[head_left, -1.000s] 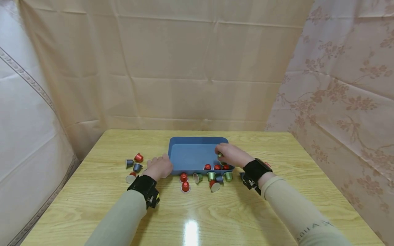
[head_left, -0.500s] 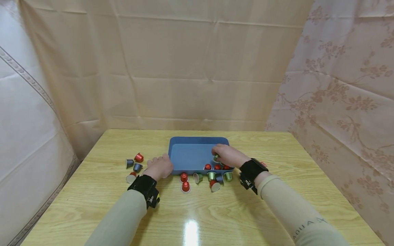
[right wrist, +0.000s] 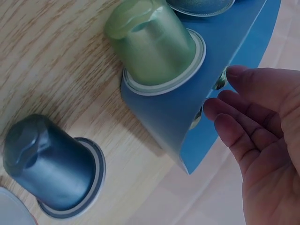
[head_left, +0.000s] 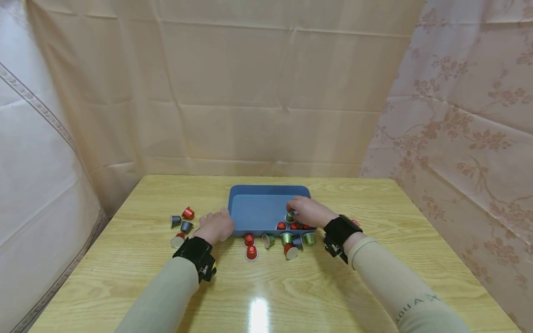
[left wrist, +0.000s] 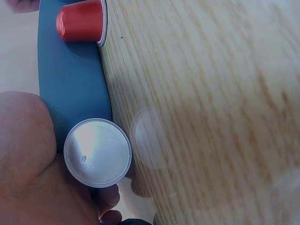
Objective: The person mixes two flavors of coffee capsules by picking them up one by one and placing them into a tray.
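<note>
My left hand rests with bent fingers at the front left corner of the blue tray. In the left wrist view a coffee capsule shows its silver lid close against that hand; whether the fingers grip it or the tray is hidden. My right hand hovers low over the tray's right end. Just beside its fingertips a green coffee capsule stands inside the tray. The right wrist view shows thumb and fingers parted, with bits of green behind the tray rim. Red capsules lie along the tray's inner front side.
In front of the tray sit red capsules, green capsules and a blue one, close to its wall. Farther left is a loose group of dark blue capsules and red ones on the wooden table.
The right hand has moved slightly left and down into the tray, and the green capsule it held now stands beside its fingertips. The left hand has stayed still.
</note>
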`<state>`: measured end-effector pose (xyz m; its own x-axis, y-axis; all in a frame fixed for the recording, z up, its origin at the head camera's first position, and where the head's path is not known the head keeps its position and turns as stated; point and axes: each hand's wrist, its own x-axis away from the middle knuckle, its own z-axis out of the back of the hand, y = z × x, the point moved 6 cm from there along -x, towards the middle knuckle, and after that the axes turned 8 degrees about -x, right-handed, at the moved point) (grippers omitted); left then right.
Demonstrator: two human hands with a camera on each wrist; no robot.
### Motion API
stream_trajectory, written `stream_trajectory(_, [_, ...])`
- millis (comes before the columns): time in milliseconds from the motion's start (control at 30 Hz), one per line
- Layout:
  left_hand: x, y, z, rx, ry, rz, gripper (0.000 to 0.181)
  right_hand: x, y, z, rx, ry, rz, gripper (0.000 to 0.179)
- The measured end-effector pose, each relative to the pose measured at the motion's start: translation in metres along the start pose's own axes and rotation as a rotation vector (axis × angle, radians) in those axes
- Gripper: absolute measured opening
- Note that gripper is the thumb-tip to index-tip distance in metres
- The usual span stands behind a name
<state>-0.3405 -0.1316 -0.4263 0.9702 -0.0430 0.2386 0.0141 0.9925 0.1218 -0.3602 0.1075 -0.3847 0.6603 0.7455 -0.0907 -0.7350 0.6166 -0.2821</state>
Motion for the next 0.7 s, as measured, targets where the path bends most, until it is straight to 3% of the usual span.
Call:
stream_trajectory(333, [0.0,0.0,0.0,0.002,0.002,0.002,0.019,0.007,0.006,0.007,-0.015,-0.018,-0.094,0.023])
stream_trajectory(567, [-0.001,0.0,-0.001,0.006,-0.003,0.005,0.018,0.021,0.014,0.017,0.013,0.011,-0.074,0.021])
stream_trajectory(700, [0.0,0.0,0.0,0.008,-0.003,0.002,0.018,0.031,0.021,0.022,0.023,0.027,-0.114,0.021])
